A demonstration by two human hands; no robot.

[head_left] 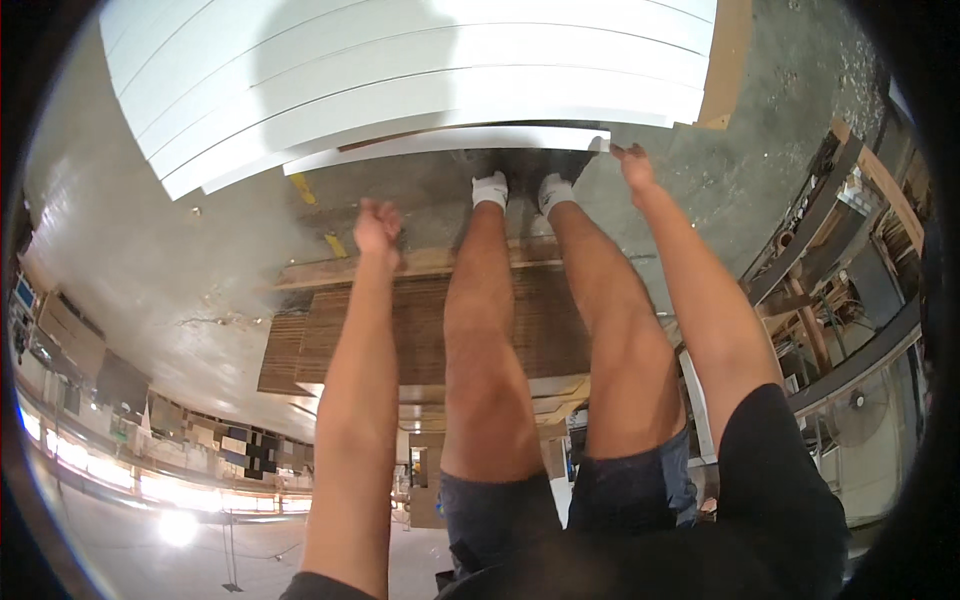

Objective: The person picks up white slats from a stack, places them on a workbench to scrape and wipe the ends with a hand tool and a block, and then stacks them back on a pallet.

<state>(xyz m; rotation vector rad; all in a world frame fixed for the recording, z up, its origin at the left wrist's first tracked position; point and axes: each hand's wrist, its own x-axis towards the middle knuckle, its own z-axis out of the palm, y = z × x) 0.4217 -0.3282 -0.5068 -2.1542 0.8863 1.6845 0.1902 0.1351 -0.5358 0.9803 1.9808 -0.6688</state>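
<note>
A stack of long white boards point(400, 85) lies at the top of the view, with thin dark seams between the boards. Along its near edge, one narrow white board point(450, 142) sits slightly askew, partly over the floor by my feet. My right hand point(632, 168) is at the right end of this board, fingers apart and fingertips at its corner; whether they press on it is hard to tell. Lower and to the left, my left hand point(377, 228) hangs in the air, apart from the board, its fingers loosely bent and nothing in them.
Behind my legs is a stack of brown, ribbed panels point(410, 330). Yellow marks point(303, 189) show on the grey concrete floor point(210, 240). At the right stand a metal-and-wood rack point(815, 270) and a fan point(858, 412). Brown sheet material point(728, 70) edges the white stack.
</note>
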